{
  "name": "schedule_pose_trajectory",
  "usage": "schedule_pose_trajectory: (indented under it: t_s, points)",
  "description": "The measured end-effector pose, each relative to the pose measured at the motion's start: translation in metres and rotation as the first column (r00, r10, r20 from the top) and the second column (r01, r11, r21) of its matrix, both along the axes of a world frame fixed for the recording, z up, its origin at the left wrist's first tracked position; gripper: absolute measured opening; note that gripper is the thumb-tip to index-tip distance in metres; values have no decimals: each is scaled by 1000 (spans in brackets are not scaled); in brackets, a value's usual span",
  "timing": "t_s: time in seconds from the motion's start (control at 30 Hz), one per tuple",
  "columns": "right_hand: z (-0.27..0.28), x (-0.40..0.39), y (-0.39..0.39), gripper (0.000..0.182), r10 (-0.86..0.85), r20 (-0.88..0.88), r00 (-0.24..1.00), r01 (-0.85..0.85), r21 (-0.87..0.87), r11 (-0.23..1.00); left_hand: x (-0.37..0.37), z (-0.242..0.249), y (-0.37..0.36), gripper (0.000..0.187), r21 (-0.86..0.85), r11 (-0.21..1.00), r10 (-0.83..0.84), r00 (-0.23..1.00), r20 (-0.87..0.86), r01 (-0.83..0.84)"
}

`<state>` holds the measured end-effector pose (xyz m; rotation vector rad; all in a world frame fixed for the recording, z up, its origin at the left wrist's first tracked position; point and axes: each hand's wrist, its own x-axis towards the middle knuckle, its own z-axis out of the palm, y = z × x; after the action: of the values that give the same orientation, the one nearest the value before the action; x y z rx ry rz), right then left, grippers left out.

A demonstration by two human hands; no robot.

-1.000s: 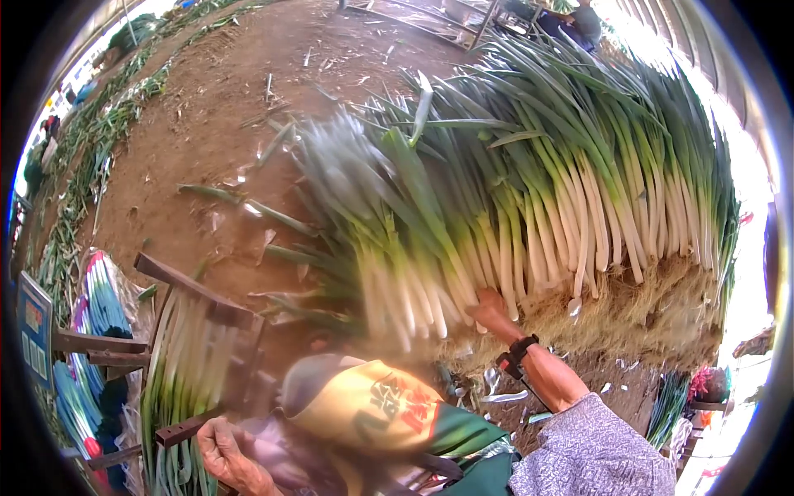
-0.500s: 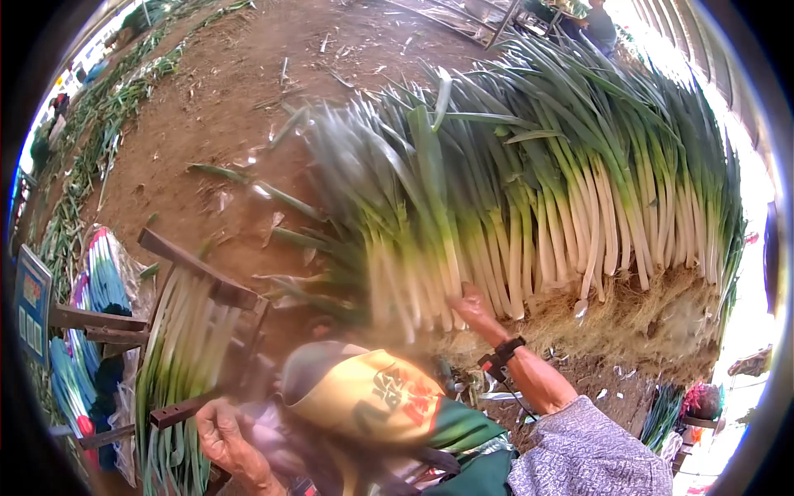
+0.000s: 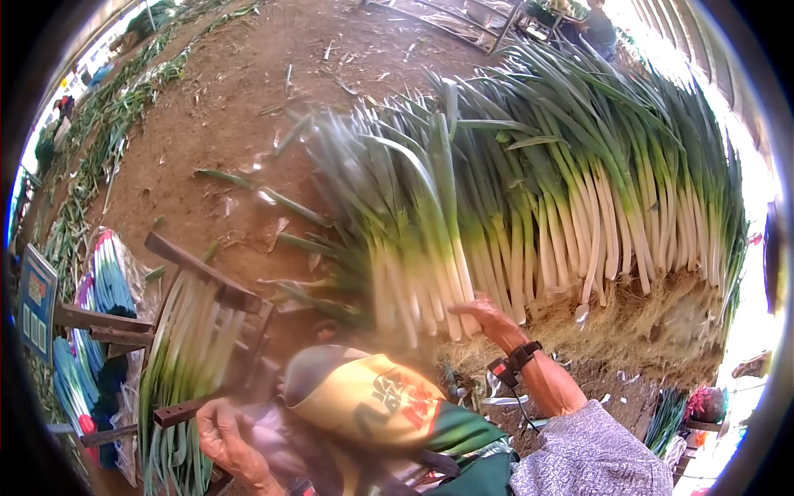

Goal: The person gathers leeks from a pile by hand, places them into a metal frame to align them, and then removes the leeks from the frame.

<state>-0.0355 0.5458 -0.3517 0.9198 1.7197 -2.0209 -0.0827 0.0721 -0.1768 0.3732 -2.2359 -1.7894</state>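
My right hand [image 3: 490,321], wearing a black wrist strap with a small device, is closed around the white lower stem of a long green onion [image 3: 457,256] at the near edge of a big pile. The pile of green onions [image 3: 591,207] lies with its roots toward me and leaves pointing away. At the lower left, my left hand [image 3: 223,438] has its fingers curled in, with nothing visible in them. It is beside a metal rack [image 3: 203,269] holding a bundle of green onions [image 3: 186,339]. My fingertips there are close to the rack's lower bar [image 3: 180,411].
A yellow and green printed cloth [image 3: 372,393] covers my lap. Blue-and-white plastic packaging [image 3: 112,277] and a blue printed panel [image 3: 37,306] stand left of the rack. Loose leaves lie on the dirt floor [image 3: 207,124]. Another person [image 3: 600,33] is at the far back.
My right hand has moved slightly right and toward me, and the green onion's white end has shifted with it. The left hand keeps its curled pose by the rack.
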Motion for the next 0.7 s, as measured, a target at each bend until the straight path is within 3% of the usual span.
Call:
schedule_pose_trajectory:
  t_s: [0.07, 0.13, 0.2, 0.27, 0.33, 0.4, 0.47, 0.53, 0.6, 0.63, 0.7]
  points:
    - [12, -4, -4, 107, -57, 28, 998, 58, -24, 998, -4, 8, 9, 18, 72, 997, -22, 1000, -15, 23]
    - [-1, -12, 2, 110, 41, 19, 999, -37, -162, 986, -12, 19, 22, 18, 115, 991, -59, 997, -47, 65]
    - [35, -15, -18, 62, -51, 57, 997, 54, -41, 998, -19, 38, 55, 17, 237, 962, -128, 990, -51, 136]
    - [67, -15, -33, 39, -107, 34, 994, 107, -11, 994, -28, 38, 86, 18, 219, 943, -233, 967, -100, 249]
    - [82, -14, -38, 37, -125, -44, 991, 122, -69, 990, -33, 43, 129, 19, 429, 846, -326, 944, -53, 317]
    - [82, -3, -32, 35, -36, -91, 995, 28, -94, 995, -37, 25, 165, 24, 592, 710, -456, 890, -28, 382]
    - [98, 9, -37, 34, 25, -122, 992, -37, -98, 994, -34, -9, 204, 36, 572, 703, -528, 849, 21, 423]
    - [103, 29, -43, 47, -44, -170, 984, 29, -88, 996, -25, -32, 242, 52, 503, 751, -571, 803, 170, 427]
    - [113, 50, -44, 50, 36, -100, 994, -44, -79, 996, -20, -38, 272, 62, 658, 709, -588, 727, 354, 253]
    - [124, 60, -46, 53, 57, -91, 994, -64, -75, 995, -8, -32, 278, 59, 674, 706, -537, 785, 308, 218]
    - [129, 81, -52, 56, 6, -39, 999, -13, -189, 982, -1, -34, 281, 54, 830, 494, -645, 749, 152, 257]
